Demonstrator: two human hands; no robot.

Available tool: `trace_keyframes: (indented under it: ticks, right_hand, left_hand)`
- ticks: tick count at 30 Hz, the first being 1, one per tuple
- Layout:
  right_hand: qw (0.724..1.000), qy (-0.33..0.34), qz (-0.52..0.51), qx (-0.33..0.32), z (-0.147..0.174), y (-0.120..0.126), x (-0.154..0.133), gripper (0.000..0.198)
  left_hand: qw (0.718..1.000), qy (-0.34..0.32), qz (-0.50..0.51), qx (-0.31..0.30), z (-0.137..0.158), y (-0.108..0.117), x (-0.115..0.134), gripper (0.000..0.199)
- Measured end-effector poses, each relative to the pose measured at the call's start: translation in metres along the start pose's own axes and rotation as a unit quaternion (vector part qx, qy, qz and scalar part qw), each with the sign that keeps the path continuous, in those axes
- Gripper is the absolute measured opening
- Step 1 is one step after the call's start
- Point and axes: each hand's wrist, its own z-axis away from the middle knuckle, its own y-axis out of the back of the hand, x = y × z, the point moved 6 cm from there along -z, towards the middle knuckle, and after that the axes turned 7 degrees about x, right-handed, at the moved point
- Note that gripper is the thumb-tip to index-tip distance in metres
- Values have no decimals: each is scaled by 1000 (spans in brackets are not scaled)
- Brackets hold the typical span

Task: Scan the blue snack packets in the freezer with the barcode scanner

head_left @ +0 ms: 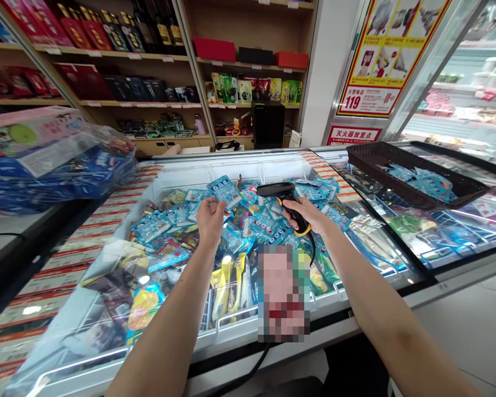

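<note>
My left hand [210, 216] pinches a small blue packet [225, 190] by its lower edge, over the glass lid of a chest freezer [248, 174]. To the right, my right hand [302, 214] is wrapped around the grip of a black and yellow barcode scanner [276, 190], whose head points left toward the packet. A dark cable [313, 251] runs down from the scanner's grip. Many similar blue packets [151, 227] lie spread around and below both hands on the glass. Ice creams in yellow wrappers [227, 281] show through the glass nearer to me.
A dark brown basket [355, 154] with several blue packets stands at the right. Plastic-wrapped boxes [45, 149] sit at the left. Price-label strips [62, 253] line the freezer. Behind are wooden shelves [119, 55] with bottles and boxes. A pixelated patch hides part of the front.
</note>
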Motion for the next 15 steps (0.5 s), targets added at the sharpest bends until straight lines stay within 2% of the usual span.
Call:
trace_keyframes:
  ticks: [6, 15]
  right_hand:
    - [1000, 4, 8, -5, 1, -2, -2, 43]
    - [1000, 1, -1, -4, -1, 1, 1, 43]
  left_hand:
    - [1000, -13, -10, -2, 0, 0, 3, 35]
    - [1000, 10, -20, -17, 0, -4, -8, 36]
